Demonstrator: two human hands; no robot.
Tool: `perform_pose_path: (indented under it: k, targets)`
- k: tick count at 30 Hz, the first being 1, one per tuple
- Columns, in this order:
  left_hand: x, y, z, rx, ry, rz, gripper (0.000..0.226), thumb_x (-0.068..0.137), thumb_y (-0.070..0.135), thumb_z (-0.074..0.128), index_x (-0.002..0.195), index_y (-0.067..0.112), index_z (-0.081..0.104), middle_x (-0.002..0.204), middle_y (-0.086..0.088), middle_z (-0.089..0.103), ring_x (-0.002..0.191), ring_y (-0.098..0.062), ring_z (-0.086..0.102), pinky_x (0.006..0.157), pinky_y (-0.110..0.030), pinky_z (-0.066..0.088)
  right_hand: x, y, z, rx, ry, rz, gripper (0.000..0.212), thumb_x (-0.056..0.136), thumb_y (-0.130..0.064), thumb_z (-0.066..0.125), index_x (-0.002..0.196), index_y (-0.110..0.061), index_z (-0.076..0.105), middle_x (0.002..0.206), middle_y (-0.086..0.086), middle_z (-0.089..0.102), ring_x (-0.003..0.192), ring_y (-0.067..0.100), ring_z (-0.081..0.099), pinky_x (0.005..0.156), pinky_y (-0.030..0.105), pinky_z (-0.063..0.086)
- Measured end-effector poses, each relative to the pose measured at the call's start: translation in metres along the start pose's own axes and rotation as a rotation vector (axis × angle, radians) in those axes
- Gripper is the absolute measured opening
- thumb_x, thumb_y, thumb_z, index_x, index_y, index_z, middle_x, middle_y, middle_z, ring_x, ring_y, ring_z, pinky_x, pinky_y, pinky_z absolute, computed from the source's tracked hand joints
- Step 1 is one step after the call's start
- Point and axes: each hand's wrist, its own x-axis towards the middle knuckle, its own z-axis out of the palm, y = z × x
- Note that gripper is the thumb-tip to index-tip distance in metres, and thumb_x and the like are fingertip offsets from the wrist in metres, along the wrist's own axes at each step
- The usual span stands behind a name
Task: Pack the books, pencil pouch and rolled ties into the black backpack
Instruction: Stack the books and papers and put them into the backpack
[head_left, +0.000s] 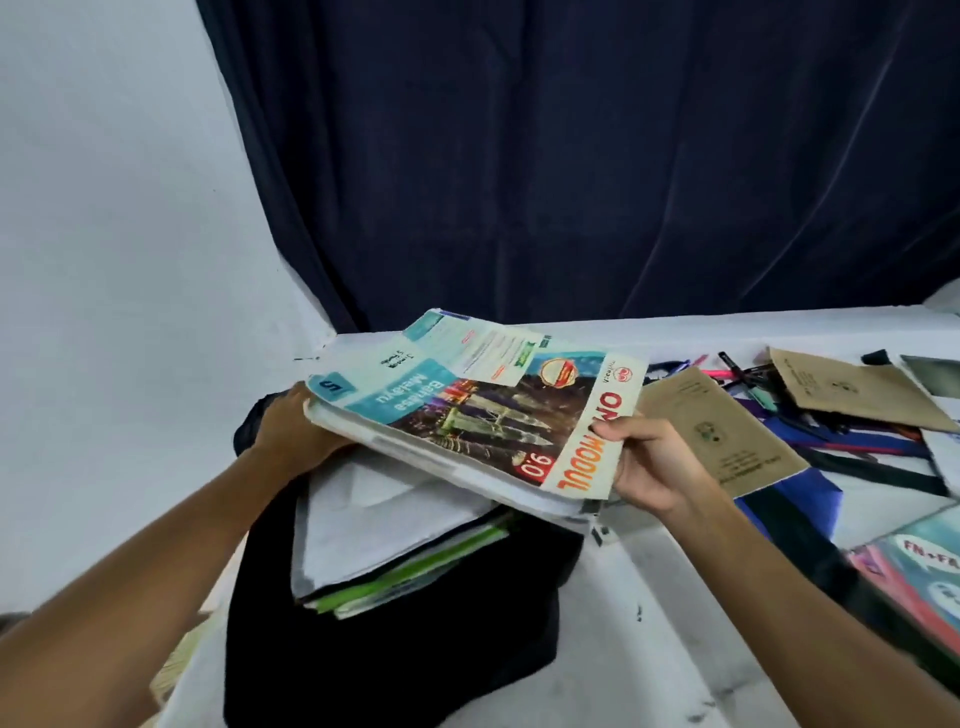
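Note:
A large workbook (467, 410) with a teal and city-photo cover hangs tilted above the black backpack (384, 654). My left hand (291, 431) holds its far left corner from below. My right hand (649, 462) grips its right edge, thumb on the cover. Several books (395, 551), white and green-edged, stick out of the backpack's open mouth under the workbook. A brown exercise book (722, 431) lies just right of my right hand, and a second brown one (852, 389) lies further right.
Pens and markers (737, 374) lie scattered at the back of the white table (649, 623). Blue and black fabric (852, 447) lies under the brown books. A pink and teal book (924, 577) sits at the right edge. A dark curtain (571, 156) hangs behind.

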Motion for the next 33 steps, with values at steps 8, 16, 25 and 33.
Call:
perform_pose_path:
  k: [8,16,25,33]
  targets:
    - [0.047,-0.012,-0.023,-0.005,-0.061,0.161,0.052,0.074,0.073,0.061,0.071,0.021,0.062,0.077,0.000,0.066,0.077,-0.026,0.062,0.063,-0.033,0.043,-0.015,0.050,0.022,0.041,0.006,0.105,0.070,0.036,0.009,0.091,0.103,0.003,0.072,0.107,0.025,0.070,0.092,0.039,0.070,0.070,0.048,0.059]
    - [0.070,-0.001,-0.045,-0.008,-0.043,0.146,0.050,0.073,0.075,0.060,0.062,0.026,0.058,0.075,-0.002,0.064,0.077,-0.028,0.059,0.067,-0.035,0.043,-0.028,0.057,0.038,0.049,0.000,0.097,0.065,0.039,0.011,0.090,0.102,0.003,0.072,0.106,0.025,0.070,0.092,0.040,0.070,0.069,0.049,0.059]
    - [0.065,0.006,-0.055,0.042,0.077,0.250,0.066,0.074,0.074,0.059,0.066,0.009,0.056,0.064,-0.003,0.058,0.066,-0.026,0.056,0.058,-0.033,0.038,-0.005,0.089,0.075,0.219,0.170,0.021,0.097,0.020,0.016,0.086,0.113,0.011,0.060,0.110,0.031,0.066,0.089,0.045,0.069,0.063,0.052,0.059]
    - [0.061,-0.003,-0.065,0.210,0.161,0.429,0.066,0.074,0.076,0.053,0.065,0.011,0.055,0.063,-0.002,0.055,0.065,-0.026,0.054,0.056,-0.032,0.032,-0.006,0.083,0.097,0.099,0.355,0.038,0.038,0.078,0.016,0.043,0.112,0.006,0.054,0.099,0.028,0.070,0.076,0.039,0.072,0.064,0.052,0.058]
